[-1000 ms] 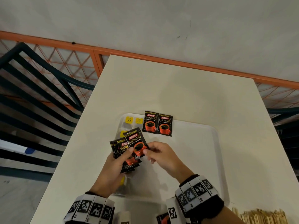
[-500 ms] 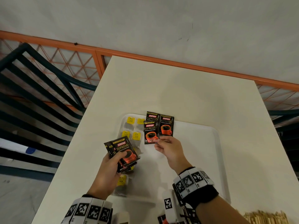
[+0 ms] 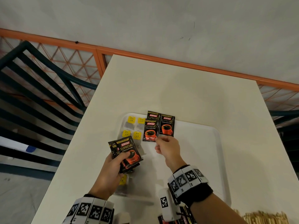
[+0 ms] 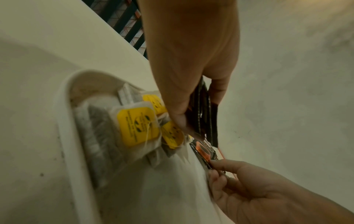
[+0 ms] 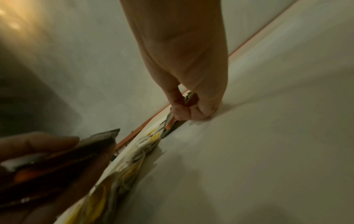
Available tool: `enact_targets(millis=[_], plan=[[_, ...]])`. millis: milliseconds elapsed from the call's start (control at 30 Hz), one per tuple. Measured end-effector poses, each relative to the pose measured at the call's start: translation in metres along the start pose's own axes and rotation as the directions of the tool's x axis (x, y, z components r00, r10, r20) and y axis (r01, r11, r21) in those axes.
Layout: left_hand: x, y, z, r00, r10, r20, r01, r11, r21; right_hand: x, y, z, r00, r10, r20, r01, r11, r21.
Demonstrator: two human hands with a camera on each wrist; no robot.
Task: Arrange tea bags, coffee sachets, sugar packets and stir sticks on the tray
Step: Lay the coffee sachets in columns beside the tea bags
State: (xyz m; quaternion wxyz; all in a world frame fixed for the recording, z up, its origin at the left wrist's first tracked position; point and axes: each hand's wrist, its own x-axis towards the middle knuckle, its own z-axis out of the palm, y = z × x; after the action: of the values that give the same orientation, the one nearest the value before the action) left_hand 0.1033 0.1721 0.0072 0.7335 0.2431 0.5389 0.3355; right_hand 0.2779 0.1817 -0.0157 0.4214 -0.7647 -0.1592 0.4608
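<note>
Now my right hand (image 3: 167, 147) pinches the near corner of a Kopiko coffee sachet (image 3: 150, 131) lying lengthwise on the white tray (image 3: 215, 159), just right of the tea bags (image 3: 131, 126); my left hand (image 3: 111, 168) grips the spare sachets (image 3: 125, 149), closer in.

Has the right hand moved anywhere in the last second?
Yes. The right hand carried a coffee sachet away from the left hand's stack, toward the tray's far edge, beside the two sachets lying there.

Patio, white table (image 3: 186, 97), orange railing (image 3: 145, 55)
</note>
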Motion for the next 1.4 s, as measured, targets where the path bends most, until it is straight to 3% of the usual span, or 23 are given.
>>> enact_targets(millis=[167,400,867,967,1067,1133,1300,1400], plan=[[0.001,0.001,0.002,1.000,-0.003,0.001,0.003,1.000,0.004,0.002,0.007,0.001,0.991,-0.127,-0.027,0.115,0.954,-0.278],[-0.002,0.000,0.003,1.000,0.000,0.004,0.000,1.000,0.010,0.006,0.006,-0.001,0.976,-0.213,-0.053,0.183,0.921,-0.343],[-0.002,-0.004,0.008,0.998,0.034,0.046,-0.036,0.999,0.026,-0.001,0.005,-0.003,0.971,-0.232,-0.062,0.208,0.941,-0.266],[-0.003,-0.004,0.010,0.997,0.058,0.048,-0.060,0.997,0.042,-0.022,0.000,-0.003,0.960,-0.254,0.121,0.277,0.927,-0.253],[-0.001,-0.004,0.011,0.995,0.088,0.040,-0.090,0.994,0.058,-0.042,-0.003,-0.007,0.899,-0.171,0.404,0.267,0.944,-0.195],[-0.001,-0.005,0.011,0.994,0.102,0.035,-0.104,0.993,0.060,-0.046,-0.001,-0.013,0.870,-0.156,0.467,0.264,0.948,-0.176],[-0.001,-0.006,0.013,0.997,0.070,0.044,-0.072,0.996,0.048,-0.041,0.007,-0.030,0.908,-0.136,0.396,0.177,0.982,-0.068],[-0.001,-0.008,0.014,0.998,0.032,0.049,-0.034,0.999,0.038,-0.033,0.009,-0.042,0.950,-0.133,0.281,0.144,0.989,-0.020]])
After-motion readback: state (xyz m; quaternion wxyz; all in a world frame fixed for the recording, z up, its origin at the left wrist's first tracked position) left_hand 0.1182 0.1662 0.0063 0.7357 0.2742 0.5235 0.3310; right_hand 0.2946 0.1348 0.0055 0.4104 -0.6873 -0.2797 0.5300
